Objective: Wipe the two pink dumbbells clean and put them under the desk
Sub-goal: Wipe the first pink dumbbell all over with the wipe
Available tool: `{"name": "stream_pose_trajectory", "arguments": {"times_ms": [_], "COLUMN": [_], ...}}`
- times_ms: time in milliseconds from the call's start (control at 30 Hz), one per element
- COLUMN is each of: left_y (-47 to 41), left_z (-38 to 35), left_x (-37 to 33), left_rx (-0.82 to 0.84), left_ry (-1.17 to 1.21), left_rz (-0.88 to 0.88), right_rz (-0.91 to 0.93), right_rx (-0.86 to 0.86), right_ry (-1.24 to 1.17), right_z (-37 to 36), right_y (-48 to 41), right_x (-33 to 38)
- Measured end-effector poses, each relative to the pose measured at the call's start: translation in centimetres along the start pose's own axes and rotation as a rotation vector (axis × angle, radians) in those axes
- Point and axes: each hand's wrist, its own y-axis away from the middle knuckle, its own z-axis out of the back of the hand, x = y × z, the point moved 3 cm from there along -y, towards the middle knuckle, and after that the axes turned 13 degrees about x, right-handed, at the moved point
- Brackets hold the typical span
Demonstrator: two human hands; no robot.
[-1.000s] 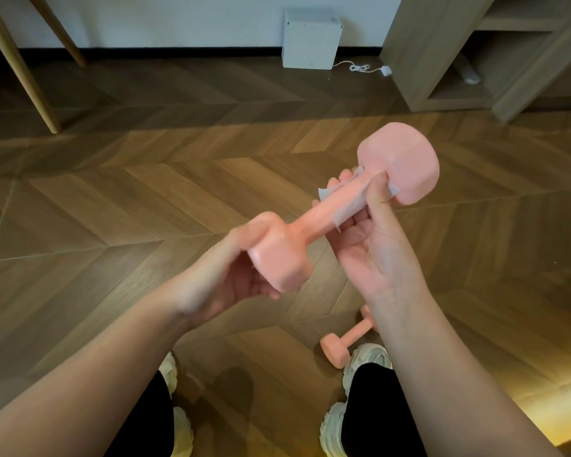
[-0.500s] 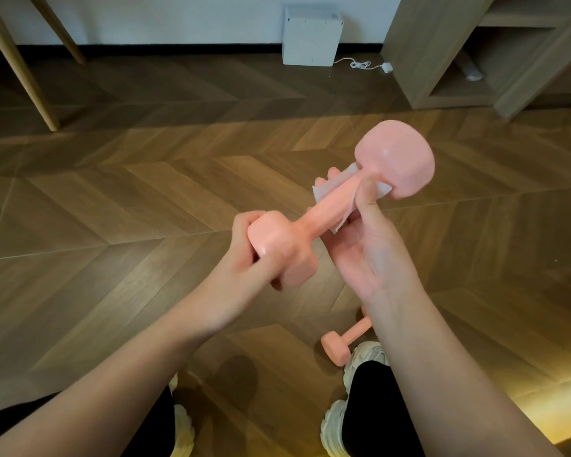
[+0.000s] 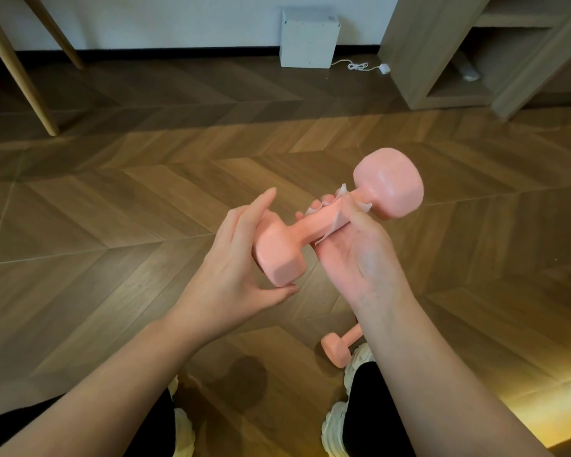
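- We've got one dumbbell (image 3: 317, 227) up in the air in front of us, tilted, far head higher. Both hands are on it so the handle can be turned and rubbed.
- Left hand (image 3: 234, 262) holds the near head: thumb underneath, fingers curled over the far side, index sticking up straight. Looks to us like the steadying end.
- Right hand (image 3: 360, 258) wraps the handle with a white wipe (image 3: 332, 225) squeezed between palm and bar, thumb pressing it on top — so we'd guess the handle is what's being cleaned.
- Second dumbbell (image 3: 337, 351) lies on the floor (image 3: 112, 209), touching or just beside our right shoe (image 3: 360, 357), partly hidden by the right forearm. Easy to kick, we reckon.
- Further off: a white box (image 3: 309, 37) by the wall with a cable (image 3: 360, 65), a shelf unit (image 3: 442, 61) on the right, and wooden legs (image 3: 23, 84) top left — maybe the desk, can't tell.
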Motion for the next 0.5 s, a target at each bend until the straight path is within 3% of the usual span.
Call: {"name": "stream_pose_trajectory", "arguments": {"times_ms": [67, 167, 200, 233, 300, 400, 433, 500], "left_y": [-0.3, -0.4, -0.5, -0.5, -0.4, 0.0, 0.1, 0.0], "left_z": [-0.1, -0.7, -1.0, -1.2, -1.0, 0.1, 0.1, 0.0], "left_x": [0.3, 0.4, 0.4, 0.3, -0.3, -0.8, -0.6, 0.2], "left_rx": [0.074, 0.224, 0.26, 0.264, 0.166, -0.018, -0.023, 0.034], "left_ry": [0.341, 1.198, 1.296, 1.301, 1.049, 0.263, 0.102, 0.112], "left_rz": [0.151, 0.415, 0.433, 0.42, 0.326, 0.008, -0.069, -0.032], "right_rz": [0.008, 0.024, 0.029, 0.033, 0.036, 0.034, 0.035, 0.027], "right_rx": [-0.011, -0.015, -0.009, -0.002, -0.009, -0.032, -0.042, -0.069], "right_ry": [-0.008, -0.003, 0.003, 0.01, 0.014, 0.01, 0.001, -0.017], "right_z": [0.4, 0.4, 0.3, 0.2, 0.0, -0.1, -0.1, 0.0], "right_y": [-0.1, -0.1, -0.1, -0.2, -0.2, -0.1, -0.1, -0.1], "right_x": [0.2, 0.6, 0.7, 0.7, 0.8, 0.8, 0.7, 0.6]}}
